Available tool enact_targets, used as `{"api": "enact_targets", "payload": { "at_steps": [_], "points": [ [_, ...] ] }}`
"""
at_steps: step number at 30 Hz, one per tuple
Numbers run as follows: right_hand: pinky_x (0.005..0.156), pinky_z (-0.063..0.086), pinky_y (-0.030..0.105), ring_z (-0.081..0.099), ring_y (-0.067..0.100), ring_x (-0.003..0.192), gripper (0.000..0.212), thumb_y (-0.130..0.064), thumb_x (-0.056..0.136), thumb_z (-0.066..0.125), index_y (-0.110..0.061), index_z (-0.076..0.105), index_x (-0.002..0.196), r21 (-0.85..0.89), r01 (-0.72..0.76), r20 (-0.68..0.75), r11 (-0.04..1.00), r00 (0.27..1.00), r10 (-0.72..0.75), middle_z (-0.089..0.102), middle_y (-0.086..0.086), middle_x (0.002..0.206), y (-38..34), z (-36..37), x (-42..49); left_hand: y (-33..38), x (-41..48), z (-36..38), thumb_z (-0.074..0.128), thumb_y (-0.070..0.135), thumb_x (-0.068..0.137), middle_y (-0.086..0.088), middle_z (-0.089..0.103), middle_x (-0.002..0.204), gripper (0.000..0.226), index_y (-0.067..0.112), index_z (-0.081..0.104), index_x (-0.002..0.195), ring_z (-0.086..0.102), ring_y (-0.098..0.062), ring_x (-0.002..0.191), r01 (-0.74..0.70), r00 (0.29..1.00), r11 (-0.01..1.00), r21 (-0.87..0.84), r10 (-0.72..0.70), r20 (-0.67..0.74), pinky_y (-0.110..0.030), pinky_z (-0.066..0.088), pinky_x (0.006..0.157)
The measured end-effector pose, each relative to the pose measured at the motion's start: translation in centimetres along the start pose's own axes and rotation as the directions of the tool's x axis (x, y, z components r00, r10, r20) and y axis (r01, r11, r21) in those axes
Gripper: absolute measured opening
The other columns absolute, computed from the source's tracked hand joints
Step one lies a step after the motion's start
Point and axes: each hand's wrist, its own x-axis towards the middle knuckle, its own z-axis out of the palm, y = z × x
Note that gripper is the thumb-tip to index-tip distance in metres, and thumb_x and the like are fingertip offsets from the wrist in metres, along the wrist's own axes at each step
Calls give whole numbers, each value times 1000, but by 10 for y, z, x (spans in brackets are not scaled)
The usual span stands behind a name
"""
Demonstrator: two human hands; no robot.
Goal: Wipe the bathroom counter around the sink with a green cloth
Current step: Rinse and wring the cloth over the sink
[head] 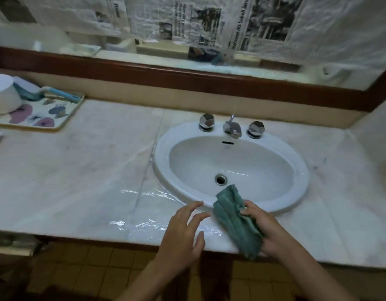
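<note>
A white oval sink [300, 170] is set into a pale marble counter [79, 170]. My right hand [266, 227] grips a folded green cloth [233, 216] above the counter's front edge, and the cloth's top end overlaps the sink's near rim. My left hand [183, 233] hovers just left of the cloth with fingers spread and nothing in it. Wet streaks [148, 196] shine on the counter to the left of the sink and in front of it.
A chrome tap [232, 128] with two faceted knobs [206, 122] [255, 129] stands behind the basin. At the far left a flowered tray [57, 118] holds a white pot [3, 94] and a blue-handled brush [57, 94]. A wood-framed mirror [187, 59] partly covered with newspaper runs along the back.
</note>
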Motion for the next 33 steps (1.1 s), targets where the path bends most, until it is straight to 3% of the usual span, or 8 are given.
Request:
{"api": "enact_targets", "payload": {
  "at_steps": [4,8,11,17,21,24,28,33],
  "points": [
    [91,43,65,45,55,121,45,-11,89,59,-19,52,133,266,-238,395,934,911,120,47,28,139,-33,-25,-9,12,50,13,68,25,69,-9,20,160,78,21,42,142,23,-29,146,-280,938,942,187,227,262,-43,40,105],
    [78,46,44,51,40,107,58,-9,83,55,-14,45,140,116,-297,571,948,800,181,48,26,134,-67,-37,-5,22,116,13,70,33,64,-14,14,161,97,20,26,150,18,-33,147,-507,838,802,316,373,399,-41,34,104],
    [50,42,23,52,17,62,28,-9,79,59,-8,65,106,-94,-281,613,955,740,278,59,16,99,-105,-33,-1,32,163,21,70,37,68,-13,30,155,87,16,32,144,32,-30,142,-590,804,724,357,484,346,-43,34,101],
    [34,17,12,24,1,39,23,-17,88,51,-22,33,74,-521,-33,551,853,750,366,31,-7,52,-179,-17,10,53,239,22,52,19,78,-7,65,88,30,12,57,107,64,-27,69,-584,801,720,376,586,123,-31,48,48],
    [41,21,17,31,10,43,25,-8,82,68,-17,45,75,-788,136,351,600,901,256,38,1,52,-209,-13,15,55,265,15,68,19,65,-7,61,67,20,7,61,79,57,-29,47,-588,809,648,485,484,335,-25,33,35],
    [39,29,19,39,13,36,26,-10,75,75,-10,49,70,-923,219,221,318,975,-31,47,3,49,-209,-2,30,74,283,16,66,23,74,-11,66,77,22,6,63,88,65,-35,64,-424,880,648,632,128,458,-29,34,49],
    [43,41,22,59,20,51,21,-8,76,63,-15,46,66,-970,233,239,-64,888,-394,54,3,62,-202,3,58,90,299,25,56,20,81,-11,60,92,25,7,61,102,63,-32,87,-202,887,674,710,-182,425,-33,45,64],
    [51,34,26,59,28,80,7,-13,76,57,-17,59,81,-909,197,368,-368,794,-484,49,0,73,-197,-9,63,78,299,43,54,18,79,-4,52,74,12,14,50,68,54,-26,70,57,798,852,521,-353,489,-30,42,56]
  ]
}}
